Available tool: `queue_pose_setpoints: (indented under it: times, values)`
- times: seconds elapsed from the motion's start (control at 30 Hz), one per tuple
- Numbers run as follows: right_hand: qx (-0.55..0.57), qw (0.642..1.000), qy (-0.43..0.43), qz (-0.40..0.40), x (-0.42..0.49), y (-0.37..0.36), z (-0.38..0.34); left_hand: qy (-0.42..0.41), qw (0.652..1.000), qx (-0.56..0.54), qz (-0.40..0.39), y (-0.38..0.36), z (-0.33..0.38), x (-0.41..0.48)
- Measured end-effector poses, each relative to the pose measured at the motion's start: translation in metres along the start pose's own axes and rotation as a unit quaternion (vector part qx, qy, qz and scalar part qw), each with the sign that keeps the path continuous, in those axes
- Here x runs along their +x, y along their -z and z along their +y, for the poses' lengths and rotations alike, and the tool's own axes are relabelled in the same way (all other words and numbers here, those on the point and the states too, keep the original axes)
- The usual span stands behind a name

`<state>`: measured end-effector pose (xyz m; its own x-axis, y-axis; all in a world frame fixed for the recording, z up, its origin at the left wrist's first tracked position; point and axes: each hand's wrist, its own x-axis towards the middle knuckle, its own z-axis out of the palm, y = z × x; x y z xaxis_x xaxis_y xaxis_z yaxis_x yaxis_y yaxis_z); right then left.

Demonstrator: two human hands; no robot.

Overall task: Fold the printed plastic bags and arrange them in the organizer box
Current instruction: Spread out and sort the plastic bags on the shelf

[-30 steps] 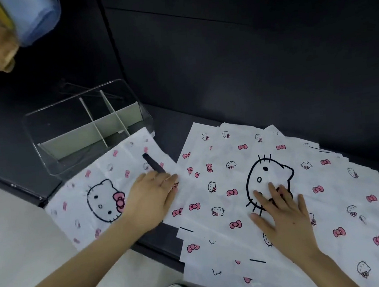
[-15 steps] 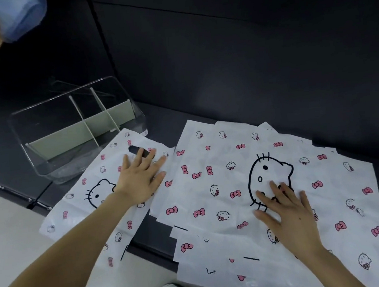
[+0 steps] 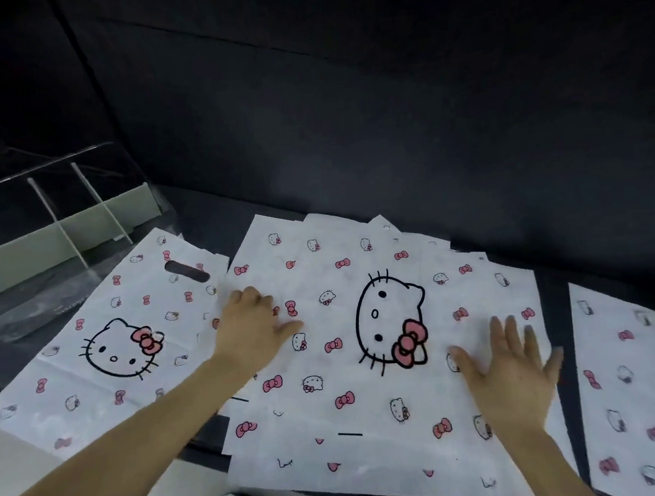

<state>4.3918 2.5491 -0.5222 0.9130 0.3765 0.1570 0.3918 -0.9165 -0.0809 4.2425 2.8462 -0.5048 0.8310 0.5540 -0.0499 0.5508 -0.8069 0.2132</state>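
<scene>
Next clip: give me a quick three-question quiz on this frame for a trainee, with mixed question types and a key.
1. True or false: the right hand is curled round a bag.
2. Where does the single bag with the handle cut-out lie?
A) inside the organizer box
B) beside the middle stack, in front of the box
C) under the right hand
3. Fill in: the left hand rests on the stack's ___ edge.
Key: 1 false, its fingers are spread straight; 2 B; 3 left.
</scene>
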Motion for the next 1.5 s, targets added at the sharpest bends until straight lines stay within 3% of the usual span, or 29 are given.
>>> queue_pose_setpoints:
  times: [0.1, 0.2, 0.33, 0.43, 0.53, 0.7, 0.83, 0.9, 0.97, 1.03, 1.13, 1.2, 1.27, 1.37, 1.5]
  values:
    - [-0.022, 0.997, -0.04, -0.057, -0.007, -0.007, 0.02, 0.059, 0.996, -0.009, -0.059, -0.012, 0.02, 0.004]
    - [0.015, 0.999, -0.015, -0.026, -0.011, -0.011, 0.017, 0.087, 0.991, -0.088, -0.046, -0.015, 0.036, 0.003]
    - [0.069, 0.996, -0.007, 0.063, 0.001, 0.004, 0.002, 0.096, 0.985, -0.128, 0.063, 0.002, 0.05, -0.001]
    - [0.077, 0.987, 0.022, 0.14, 0.012, 0.029, 0.002, 0.03, 0.968, -0.176, 0.178, 0.021, 0.058, -0.001]
    - [0.069, 0.975, 0.036, 0.21, 0.016, 0.055, 0.022, -0.032, 0.963, -0.189, 0.189, 0.033, 0.076, 0.002]
    - [-0.009, 0.964, 0.068, 0.255, 0.007, 0.093, 0.088, -0.154, 0.978, -0.107, 0.089, 0.016, 0.124, 0.003]
    - [-0.078, 0.954, 0.063, 0.284, -0.007, 0.115, 0.161, -0.244, 0.968, -0.041, -0.035, -0.003, 0.19, -0.011]
    - [-0.103, 0.96, 0.045, 0.255, -0.017, 0.114, 0.199, -0.249, 0.96, -0.049, -0.119, -0.01, 0.221, -0.013]
    - [-0.141, 0.974, -0.003, 0.178, -0.027, 0.106, 0.235, -0.27, 0.947, 0.022, -0.176, -0.015, 0.248, -0.016]
    - [-0.169, 0.98, -0.08, 0.062, -0.032, 0.098, 0.267, -0.3, 0.929, 0.077, -0.204, -0.02, 0.271, -0.017]
    - [-0.216, 0.954, -0.195, -0.073, -0.039, 0.083, 0.29, -0.322, 0.913, 0.125, -0.217, -0.037, 0.29, -0.016]
    - [-0.196, 0.955, -0.21, -0.076, -0.039, 0.07, 0.28, -0.324, 0.907, 0.147, -0.228, -0.045, 0.296, -0.016]
    - [-0.121, 0.979, -0.16, -0.034, -0.041, 0.055, 0.251, -0.326, 0.903, 0.155, -0.232, -0.055, 0.3, -0.017]
    - [-0.031, 0.997, -0.053, -0.036, -0.045, 0.026, 0.21, -0.323, 0.908, 0.145, -0.224, -0.065, 0.297, -0.015]
    - [0.054, 0.997, -0.061, -0.008, -0.051, 0.005, 0.197, -0.315, 0.928, 0.053, -0.193, -0.067, 0.282, -0.017]
